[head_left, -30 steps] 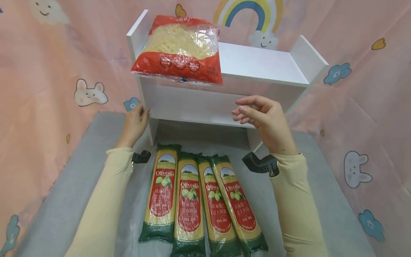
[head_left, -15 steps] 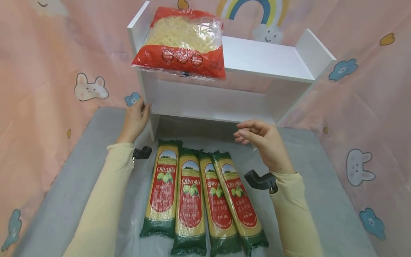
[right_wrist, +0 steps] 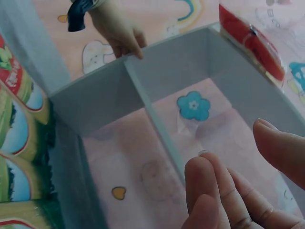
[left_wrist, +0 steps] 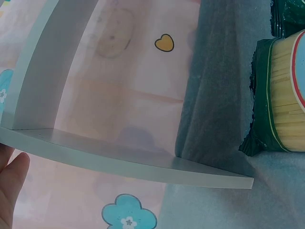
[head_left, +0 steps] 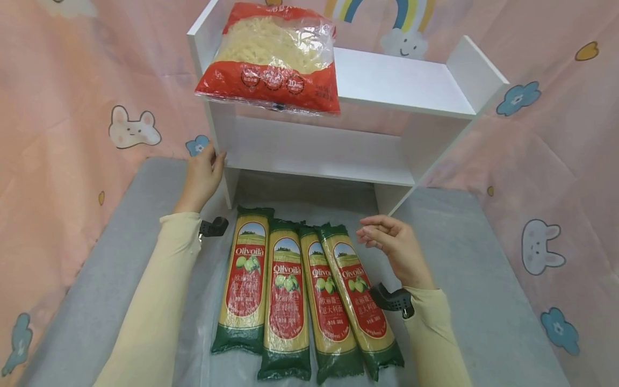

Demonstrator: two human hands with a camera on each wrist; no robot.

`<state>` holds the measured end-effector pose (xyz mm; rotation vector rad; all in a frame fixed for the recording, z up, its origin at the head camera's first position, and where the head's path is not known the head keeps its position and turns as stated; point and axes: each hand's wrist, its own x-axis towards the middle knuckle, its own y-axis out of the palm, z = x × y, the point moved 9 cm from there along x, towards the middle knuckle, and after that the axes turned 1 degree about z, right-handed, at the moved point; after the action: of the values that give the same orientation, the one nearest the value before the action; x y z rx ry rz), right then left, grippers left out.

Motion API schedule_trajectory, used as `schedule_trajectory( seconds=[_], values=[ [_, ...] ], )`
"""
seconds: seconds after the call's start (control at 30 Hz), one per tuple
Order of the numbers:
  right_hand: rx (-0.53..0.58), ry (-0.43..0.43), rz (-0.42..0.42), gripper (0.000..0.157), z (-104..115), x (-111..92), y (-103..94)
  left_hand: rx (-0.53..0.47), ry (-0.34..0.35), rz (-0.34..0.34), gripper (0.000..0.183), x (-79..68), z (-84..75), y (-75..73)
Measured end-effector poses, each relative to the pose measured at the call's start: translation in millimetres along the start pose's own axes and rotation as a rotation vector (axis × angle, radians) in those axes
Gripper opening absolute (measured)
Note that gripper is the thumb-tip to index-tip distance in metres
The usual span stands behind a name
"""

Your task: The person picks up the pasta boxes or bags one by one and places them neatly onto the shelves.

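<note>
A white shelf (head_left: 367,156) with two tiers stands at the back of the table. My left hand (head_left: 200,180) holds the shelf's left side panel by its outer edge; the left wrist view shows part of the thumb beside that panel (left_wrist: 119,160). Several long spaghetti packs (head_left: 285,301), green-ended with red labels, lie side by side in front of the shelf. Over the table near the top of the rightmost spaghetti pack (head_left: 355,301), my right hand (head_left: 398,250) hovers with loosely bent fingers and nothing in it. The right wrist view shows its thumb (right_wrist: 279,152) apart from the fingers.
On the left of the top tier rests a red and clear bag of pasta (head_left: 271,64), its front edge overhanging. The grey tabletop (head_left: 483,301) extends on both sides. A pink patterned curtain (head_left: 541,161) hangs around the back and sides.
My right hand has come down from in front of the shelf toward the packs and the table. The left hand keeps its place on the side panel. The head view has tilted slightly down.
</note>
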<state>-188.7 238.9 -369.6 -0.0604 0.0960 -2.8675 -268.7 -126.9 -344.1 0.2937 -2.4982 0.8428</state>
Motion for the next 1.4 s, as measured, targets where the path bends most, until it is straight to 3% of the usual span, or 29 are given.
schedule_trajectory(
  seconds=[0.53,0.8,1.03,1.4],
  values=[
    [-0.081,0.09,-0.018,0.014,-37,-19,-13.3,0.034,-0.001,-0.03,0.02,-1.2,0.7,-7.8],
    [-0.136,0.182,-0.091,0.019,-63,-39,-33.3,0.035,-0.019,-0.013,0.02,1.4,-0.5,-4.5],
    [-0.149,0.256,-0.098,0.036,-91,-54,-42.1,0.015,-0.012,-0.02,0.02,2.7,-2.2,-3.0],
    [-0.193,0.34,-0.128,0.035,-116,-72,-47.2,0.019,-0.026,-0.017,0.021,0.4,0.7,1.0]
  ],
)
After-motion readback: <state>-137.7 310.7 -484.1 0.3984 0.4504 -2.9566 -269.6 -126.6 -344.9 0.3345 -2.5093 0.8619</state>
